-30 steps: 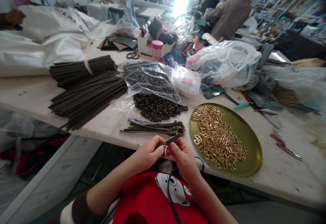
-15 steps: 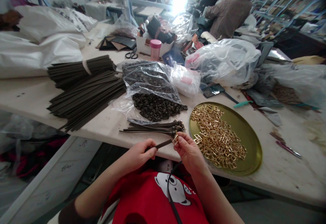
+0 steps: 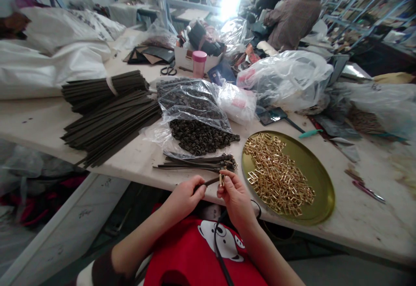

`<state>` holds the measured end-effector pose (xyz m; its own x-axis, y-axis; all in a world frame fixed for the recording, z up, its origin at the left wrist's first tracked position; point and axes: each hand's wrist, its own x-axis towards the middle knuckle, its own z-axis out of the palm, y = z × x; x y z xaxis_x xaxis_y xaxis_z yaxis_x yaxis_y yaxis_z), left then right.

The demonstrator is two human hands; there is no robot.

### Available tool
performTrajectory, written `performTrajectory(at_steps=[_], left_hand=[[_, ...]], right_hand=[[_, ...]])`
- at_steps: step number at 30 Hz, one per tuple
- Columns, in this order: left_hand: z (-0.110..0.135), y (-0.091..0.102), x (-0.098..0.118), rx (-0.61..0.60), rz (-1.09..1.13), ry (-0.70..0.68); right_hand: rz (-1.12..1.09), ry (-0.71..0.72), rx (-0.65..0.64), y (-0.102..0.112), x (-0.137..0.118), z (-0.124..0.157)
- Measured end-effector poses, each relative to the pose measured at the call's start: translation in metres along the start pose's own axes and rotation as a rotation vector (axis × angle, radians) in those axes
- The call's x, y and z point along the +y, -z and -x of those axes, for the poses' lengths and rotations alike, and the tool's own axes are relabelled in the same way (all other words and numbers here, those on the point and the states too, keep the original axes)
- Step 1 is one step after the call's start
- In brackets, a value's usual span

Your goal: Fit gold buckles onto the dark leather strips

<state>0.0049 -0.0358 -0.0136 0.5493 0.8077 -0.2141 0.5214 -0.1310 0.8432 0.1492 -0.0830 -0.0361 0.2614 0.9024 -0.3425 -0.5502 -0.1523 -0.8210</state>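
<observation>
My left hand (image 3: 188,194) pinches a dark flat strap (image 3: 212,181) between thumb and fingers, its end pointing right. At that end my right hand (image 3: 236,197) grips a small gold buckle (image 3: 221,179), seen nearly edge-on. Whether the strap passes through the buckle is too small to tell. Just behind the hands lies a row of dark straps (image 3: 195,163) with buckles at their right ends. To the right, a round gold tray (image 3: 325,195) holds a heap of loose gold buckles (image 3: 279,177).
Small dark loops (image 3: 201,138) spill from a clear plastic bag (image 3: 191,97). Bundled long dark strips (image 3: 110,123) lie left. Farther back are scissors (image 3: 168,71), a pink-lidded jar (image 3: 199,64) and plastic bags (image 3: 286,78). A person (image 3: 289,21) stands beyond the table.
My left hand has moved slightly right, bringing the strap closer to the buckle. The buckle has turned from showing its open frame to nearly edge-on in my right hand.
</observation>
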Motion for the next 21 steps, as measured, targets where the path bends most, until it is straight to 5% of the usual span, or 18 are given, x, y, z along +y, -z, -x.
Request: performTrajectory(at_steps=[14,21], left_hand=[[-0.006,-0.01,-0.003,-0.092,0.334,-0.017],[-0.009,-0.013,-0.008,-0.166,0.419,0.066]], right_hand=[[0.131,-0.047,-0.085,-0.007,0.003,0.01],[0.102,-0.116,-0.229,0.0,0.006,0.002]])
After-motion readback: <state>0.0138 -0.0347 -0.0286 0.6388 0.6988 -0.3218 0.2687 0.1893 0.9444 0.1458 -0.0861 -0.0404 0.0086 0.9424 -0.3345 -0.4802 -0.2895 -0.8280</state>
